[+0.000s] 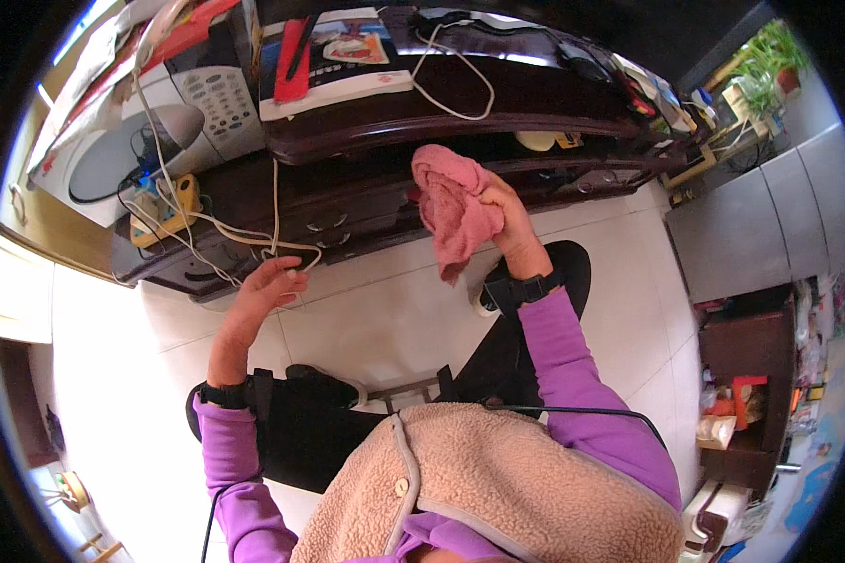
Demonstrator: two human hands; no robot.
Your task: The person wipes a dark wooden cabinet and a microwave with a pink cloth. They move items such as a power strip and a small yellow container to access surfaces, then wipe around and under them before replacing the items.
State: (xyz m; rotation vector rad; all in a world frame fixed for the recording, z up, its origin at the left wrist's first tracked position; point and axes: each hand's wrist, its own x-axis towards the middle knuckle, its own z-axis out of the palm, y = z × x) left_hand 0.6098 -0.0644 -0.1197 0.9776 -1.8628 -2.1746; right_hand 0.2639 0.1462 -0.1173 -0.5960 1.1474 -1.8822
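Observation:
My right hand (514, 218) grips a bunched pink cloth (458, 204), its loose end hanging down in front of the dark wooden cabinet (366, 211). To the left, my left hand (271, 285) is loosely curled, fingers somewhat apart, and nothing shows in its grasp. White cables (232, 232) loop right beside its fingertips; whether they touch is unclear. These cables run to a yellow power strip (183, 200) on the cabinet's lower ledge.
A grey device with a keypad (218, 102) stands at the left. On the cabinet's upper top lie a printed booklet (352, 88), a red strip (292, 84) and a white cable loop (489, 98). A shelf unit (739, 352) and potted plant (767, 70) are to the right.

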